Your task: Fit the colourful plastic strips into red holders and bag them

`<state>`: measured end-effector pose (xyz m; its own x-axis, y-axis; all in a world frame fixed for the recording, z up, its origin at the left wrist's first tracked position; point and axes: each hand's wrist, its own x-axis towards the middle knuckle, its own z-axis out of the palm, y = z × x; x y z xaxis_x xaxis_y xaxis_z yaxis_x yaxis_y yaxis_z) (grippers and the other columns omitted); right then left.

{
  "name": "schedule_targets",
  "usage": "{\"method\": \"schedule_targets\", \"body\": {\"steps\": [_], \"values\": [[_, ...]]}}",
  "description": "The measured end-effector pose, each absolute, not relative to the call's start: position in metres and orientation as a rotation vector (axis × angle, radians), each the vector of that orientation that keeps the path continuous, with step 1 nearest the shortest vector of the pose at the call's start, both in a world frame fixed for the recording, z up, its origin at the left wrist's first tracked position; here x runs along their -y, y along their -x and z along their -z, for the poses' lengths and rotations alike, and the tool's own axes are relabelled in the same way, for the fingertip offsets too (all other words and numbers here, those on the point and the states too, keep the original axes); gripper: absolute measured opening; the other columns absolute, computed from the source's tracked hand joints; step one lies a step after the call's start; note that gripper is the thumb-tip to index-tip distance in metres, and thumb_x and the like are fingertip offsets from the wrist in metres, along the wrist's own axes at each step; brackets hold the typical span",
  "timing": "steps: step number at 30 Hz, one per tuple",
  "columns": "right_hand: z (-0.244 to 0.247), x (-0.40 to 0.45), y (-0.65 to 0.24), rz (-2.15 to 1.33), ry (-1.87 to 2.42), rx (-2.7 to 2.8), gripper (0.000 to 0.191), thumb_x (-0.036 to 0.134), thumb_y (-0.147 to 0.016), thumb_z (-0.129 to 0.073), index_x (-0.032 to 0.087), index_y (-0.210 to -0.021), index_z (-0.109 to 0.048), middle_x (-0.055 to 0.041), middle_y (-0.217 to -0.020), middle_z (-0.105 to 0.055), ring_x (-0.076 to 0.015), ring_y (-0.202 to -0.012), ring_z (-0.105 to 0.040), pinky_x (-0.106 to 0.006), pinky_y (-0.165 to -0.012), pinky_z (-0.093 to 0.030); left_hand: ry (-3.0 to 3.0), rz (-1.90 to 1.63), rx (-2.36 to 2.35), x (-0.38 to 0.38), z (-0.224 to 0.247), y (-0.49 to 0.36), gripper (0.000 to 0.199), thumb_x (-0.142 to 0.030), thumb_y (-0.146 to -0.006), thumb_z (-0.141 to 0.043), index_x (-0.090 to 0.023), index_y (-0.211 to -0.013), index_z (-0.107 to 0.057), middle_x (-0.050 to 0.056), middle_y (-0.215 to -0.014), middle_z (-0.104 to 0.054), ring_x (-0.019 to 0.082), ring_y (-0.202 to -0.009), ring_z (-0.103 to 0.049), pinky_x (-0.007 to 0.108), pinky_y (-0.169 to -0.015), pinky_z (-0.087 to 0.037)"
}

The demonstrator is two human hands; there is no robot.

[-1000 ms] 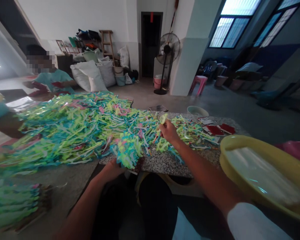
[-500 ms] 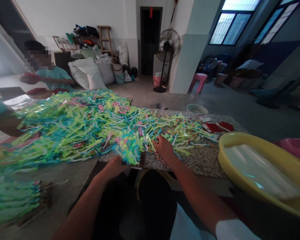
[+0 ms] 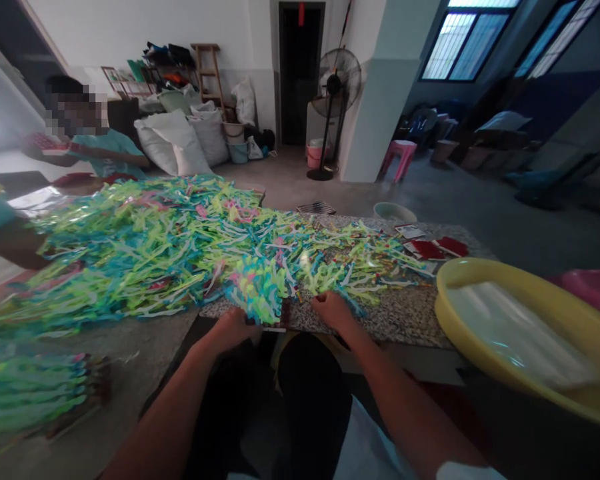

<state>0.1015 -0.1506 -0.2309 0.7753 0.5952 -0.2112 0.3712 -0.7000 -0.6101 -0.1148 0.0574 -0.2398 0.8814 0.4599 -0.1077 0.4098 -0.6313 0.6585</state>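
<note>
A large heap of green, blue, white and pink strips [image 3: 145,247] covers the table. At the near edge, my left hand [image 3: 233,328] is closed at the lower left of a dense bundle of the strips [image 3: 257,290]; what its fingers grip is hidden. My right hand [image 3: 333,310] is closed over the speckled stone top [image 3: 405,320], to the right of the bundle and just below loose strips [image 3: 365,267]. Its fingertips are pressed together, and anything between them is too small to make out.
A yellow basin [image 3: 445,313] holding clear plastic stands at the right. Red packs [image 3: 427,250] lie behind it. At the lower left is a stack of strips [image 3: 35,393]. Across the table, a person in a light blue shirt [image 3: 113,150] holds something red.
My right hand has moved down, away from the colourful strips, toward the near edge. My left hand has stayed nearly in place. The person opposite has raised the red thing slightly.
</note>
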Motion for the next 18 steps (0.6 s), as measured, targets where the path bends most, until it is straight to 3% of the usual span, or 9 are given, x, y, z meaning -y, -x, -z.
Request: {"method": "schedule_targets", "body": {"steps": [5,7,10,14,18], "values": [[0.232,0.149,-0.082,-0.604,2.028,0.683,0.026,0.035,-0.091,-0.049,0.015,-0.092,-0.065,0.0016,-0.056,-0.061,-0.0141,-0.051,-0.058,-0.022,-0.054,-0.041,-2.344,-0.046,-0.605,-0.049,0.228,0.113,0.025,-0.036,-0.074,-0.068,-0.017,-0.090,-0.073,0.001,-0.072,-0.068,0.018,-0.073,-0.062,0.025,-0.067,-0.045],[0.230,0.142,-0.077,-0.622,1.982,0.750,0.030,0.034,-0.091,-0.049,0.014,-0.106,-0.065,0.0036,-0.055,-0.060,-0.0144,-0.051,-0.058,-0.022,-0.055,-0.042,-2.346,-0.032,-0.602,-0.047,0.225,0.112,0.023,-0.034,-0.074,-0.067,-0.017,-0.088,-0.073,0.001,-0.073,-0.068,0.018,-0.072,-0.062,0.025,-0.067,-0.045],[0.224,0.131,-0.075,-0.640,2.009,0.858,0.033,0.028,-0.092,-0.051,0.015,-0.119,-0.064,0.0019,-0.065,-0.066,-0.0152,-0.059,-0.062,-0.022,-0.059,-0.044,-2.347,-0.008,-0.611,-0.046,0.224,0.112,0.024,-0.034,-0.074,-0.067,-0.016,-0.088,-0.073,0.001,-0.073,-0.068,0.018,-0.073,-0.062,0.025,-0.066,-0.044],[0.218,0.123,-0.076,-0.570,2.145,1.135,0.023,0.024,-0.094,-0.053,0.018,-0.107,-0.072,-0.0051,-0.092,-0.075,-0.0177,-0.087,-0.069,-0.022,-0.077,-0.046,-2.338,-0.007,-0.578,-0.047,0.226,0.112,0.024,-0.036,-0.076,-0.065,-0.016,-0.088,-0.074,0.002,-0.075,-0.069,0.018,-0.075,-0.063,0.025,-0.067,-0.044],[0.214,0.123,-0.077,-0.526,2.344,1.317,0.023,0.026,-0.095,-0.056,0.018,-0.105,-0.074,-0.0083,-0.097,-0.076,-0.0214,-0.095,-0.069,-0.025,-0.082,-0.046,-2.341,0.028,-0.614,-0.045,0.223,0.111,0.021,-0.037,-0.075,-0.065,-0.017,-0.076,-0.071,0.001,-0.067,-0.066,0.016,-0.068,-0.061,0.024,-0.062,-0.041]]}}
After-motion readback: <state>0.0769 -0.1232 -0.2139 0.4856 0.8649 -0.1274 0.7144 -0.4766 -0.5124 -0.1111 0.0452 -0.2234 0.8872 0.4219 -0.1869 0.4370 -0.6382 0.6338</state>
